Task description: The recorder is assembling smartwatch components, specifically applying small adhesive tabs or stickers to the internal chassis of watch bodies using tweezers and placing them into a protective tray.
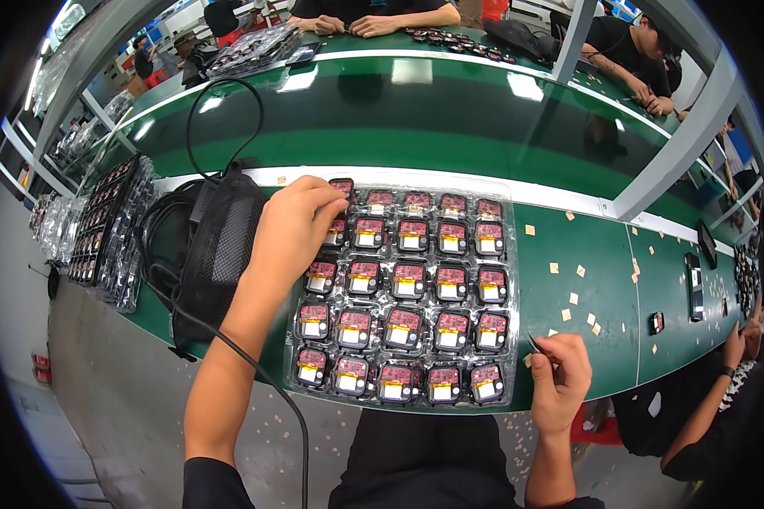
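Note:
A clear plastic tray (511,339) lies on the green work surface in front of me, holding rows of small black square devices with red faces and yellow-and-white labels. At its far left corner my left hand (293,225) pinches one such device (341,187), raised and tilted above its pocket. My right hand (562,373) is closed beside the tray's near right corner. From its fingers sticks the dark thin tip of a pointed tool (533,343), perhaps tweezers; the rest is hidden in the hand. A small tan square (527,360) shows by those fingertips.
Left of the tray stands a black mesh bag (233,229) with a cable (272,377) crossing by my left forearm. Stacked filled trays (106,225) are farther left. Tan paper squares (574,299) dot the surface at right. A green conveyor belt (382,110) runs beyond; co-workers sit around.

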A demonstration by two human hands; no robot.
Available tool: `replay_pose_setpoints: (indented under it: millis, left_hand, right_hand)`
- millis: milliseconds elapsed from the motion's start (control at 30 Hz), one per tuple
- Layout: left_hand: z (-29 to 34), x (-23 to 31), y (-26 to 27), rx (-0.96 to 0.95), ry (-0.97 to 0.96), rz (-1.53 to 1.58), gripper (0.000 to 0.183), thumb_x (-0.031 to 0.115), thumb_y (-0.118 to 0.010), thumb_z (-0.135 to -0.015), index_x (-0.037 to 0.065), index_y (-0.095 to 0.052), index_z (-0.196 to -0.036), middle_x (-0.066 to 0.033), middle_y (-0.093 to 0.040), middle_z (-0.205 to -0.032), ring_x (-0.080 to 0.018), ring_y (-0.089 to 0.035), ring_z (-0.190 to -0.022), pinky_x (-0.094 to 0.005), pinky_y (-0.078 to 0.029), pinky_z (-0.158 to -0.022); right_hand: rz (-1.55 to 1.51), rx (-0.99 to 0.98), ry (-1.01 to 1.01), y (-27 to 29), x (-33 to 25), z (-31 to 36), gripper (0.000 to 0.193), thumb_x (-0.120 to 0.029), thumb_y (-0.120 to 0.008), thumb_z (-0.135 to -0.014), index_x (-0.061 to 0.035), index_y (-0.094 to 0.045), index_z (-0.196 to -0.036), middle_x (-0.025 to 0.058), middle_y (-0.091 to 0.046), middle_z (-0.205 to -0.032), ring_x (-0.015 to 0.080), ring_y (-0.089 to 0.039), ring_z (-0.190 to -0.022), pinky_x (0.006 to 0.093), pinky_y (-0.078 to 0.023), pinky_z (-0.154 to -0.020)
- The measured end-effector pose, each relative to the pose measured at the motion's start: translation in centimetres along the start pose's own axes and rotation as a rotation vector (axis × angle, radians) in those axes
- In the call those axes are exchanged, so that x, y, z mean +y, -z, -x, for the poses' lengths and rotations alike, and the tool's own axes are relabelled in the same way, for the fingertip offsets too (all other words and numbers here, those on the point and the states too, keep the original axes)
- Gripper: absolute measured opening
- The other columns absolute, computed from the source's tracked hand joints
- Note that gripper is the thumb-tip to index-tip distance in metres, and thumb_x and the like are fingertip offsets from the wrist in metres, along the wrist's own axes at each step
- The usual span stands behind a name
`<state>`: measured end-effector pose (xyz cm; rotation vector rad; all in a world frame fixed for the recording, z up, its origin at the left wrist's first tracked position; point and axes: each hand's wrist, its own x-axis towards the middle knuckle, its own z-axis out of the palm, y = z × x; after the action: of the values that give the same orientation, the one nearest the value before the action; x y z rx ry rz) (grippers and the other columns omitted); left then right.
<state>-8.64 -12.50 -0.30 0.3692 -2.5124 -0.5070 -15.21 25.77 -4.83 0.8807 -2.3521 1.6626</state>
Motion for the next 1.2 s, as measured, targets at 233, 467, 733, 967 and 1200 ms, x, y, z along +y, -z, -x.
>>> replay_pose_setpoints:
  millis: [233,467,733,967,1200]
  left_hand:
    - [-0.4,-0.9,-0.3,-0.024,-0.035,-0.028,0.018,0.001,-0.064,-0.090,0.002,-0.076,-0.103,-0.0132,-0.071,-0.102,-0.0336,-0.069,-0.093,-0.0404,-0.055,-0.086]
    - [-1.2,-1.2,0.0,-0.080,-0.050,-0.030,0.019,-0.006,-0.067,-0.085,-0.001,-0.076,-0.100,-0.0155,-0.071,-0.099,-0.0329,-0.069,-0.091,-0.0385,-0.054,-0.083]
    - [-1.5,-0.9,0.3,-0.120,-0.062,-0.080,0.019,-0.005,-0.069,-0.083,0.000,-0.077,-0.099,-0.0153,-0.071,-0.099,-0.0335,-0.068,-0.092,-0.0399,-0.054,-0.083]
    - [-0.7,-0.6,0.6,-0.107,-0.052,-0.121,0.021,-0.005,-0.062,-0.088,0.000,-0.076,-0.104,-0.0152,-0.070,-0.106,-0.0341,-0.066,-0.098,-0.0406,-0.053,-0.087]
    - [2.0,3.0,2.0,0.048,-0.130,-0.059,0.029,-0.005,-0.066,-0.086,0.001,-0.070,-0.115,-0.0174,-0.065,-0.122,-0.0355,-0.064,-0.114,-0.0383,-0.050,-0.098]
  right_hand:
    - [0.052,-0.051,0.041,0.0,-0.5,-0.4,0.017,-0.004,-0.074,-0.089,0.0032,-0.072,-0.104,0.0108,-0.062,-0.092,0.0171,-0.059,-0.075,0.0275,-0.047,-0.066]
    - [0.042,-0.060,0.024,-0.1,-0.5,-0.4,0.017,-0.002,-0.074,-0.088,0.0033,-0.072,-0.104,0.0106,-0.062,-0.092,0.0170,-0.059,-0.075,0.0276,-0.046,-0.065]
    - [0.040,-0.061,0.025,0.0,-0.6,-0.3,0.017,-0.003,-0.074,-0.088,0.0032,-0.072,-0.104,0.0106,-0.062,-0.092,0.0173,-0.059,-0.075,0.0278,-0.047,-0.066]
    - [0.020,-0.025,0.057,0.1,-0.6,-0.1,0.017,-0.005,-0.075,-0.089,0.0026,-0.072,-0.104,0.0108,-0.063,-0.092,0.0174,-0.060,-0.076,0.0280,-0.048,-0.067]
    - [0.103,0.140,0.092,2.4,0.1,0.0,0.016,0.007,-0.068,-0.086,0.0012,-0.066,-0.101,0.0147,-0.064,-0.093,0.0248,-0.063,-0.077,0.0320,-0.051,-0.068]
